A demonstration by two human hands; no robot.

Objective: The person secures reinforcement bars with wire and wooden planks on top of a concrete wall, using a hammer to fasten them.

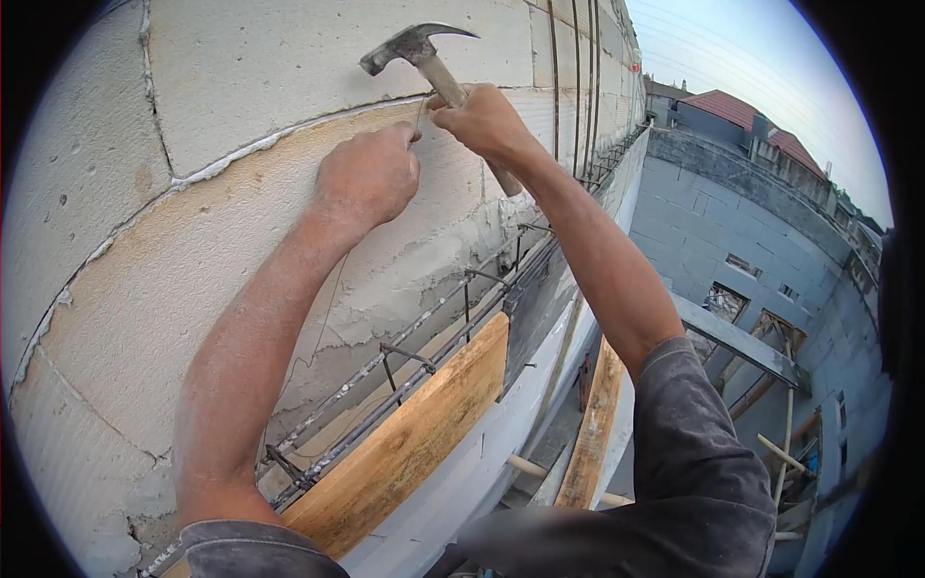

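Hammer: up against the block wall (318, 58), well above the wooden board (409, 443), its claw head (414, 48) highest.
Right hand (487, 120): clenched round the hammer's handle, above the board.
Left hand (371, 173): just beside the right, also above the board, curled and, by the look of it, pinching thin wire.
Wire (333, 299): a strand hangs below the left forearm, towards the rebar (381, 359) just behind the board.
Step in hand: I'd judge, working the wire between both hands.
Next move calls for: probably even tension, knuckles kept clear of the hammer.
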